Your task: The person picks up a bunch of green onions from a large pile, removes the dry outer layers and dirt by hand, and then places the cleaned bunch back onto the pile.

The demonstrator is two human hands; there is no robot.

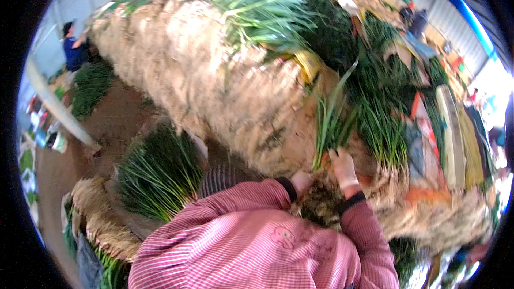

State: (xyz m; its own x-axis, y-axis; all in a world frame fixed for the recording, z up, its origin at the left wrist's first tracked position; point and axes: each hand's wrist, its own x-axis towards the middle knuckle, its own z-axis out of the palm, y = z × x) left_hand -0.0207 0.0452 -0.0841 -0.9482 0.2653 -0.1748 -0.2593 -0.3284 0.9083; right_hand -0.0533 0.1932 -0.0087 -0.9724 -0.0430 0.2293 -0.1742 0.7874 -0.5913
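Note:
In front of me a small bunch of green onions (327,126) lies with its leaves pointing away and its lower ends toward my hands. My right hand (344,168), which looks pale and gloved, closes round the lower stems at the right side of the bunch. My left hand (301,182) is just left of those lower ends, low against the pile; its fingers are blurred and partly hidden. Dark, tangled roots and trimmings (319,203) lie below and between my hands. To the right, another bunch of green onions (381,128) rests with its pale root ends toward me.
A long, high heap of root-covered onions (209,80) stretches to the far left, with loose green leaves (262,10) on top. A large onion bundle (158,171) stands left of me. Folded sacks (452,139) lie at right. Another person (73,48) is at far left.

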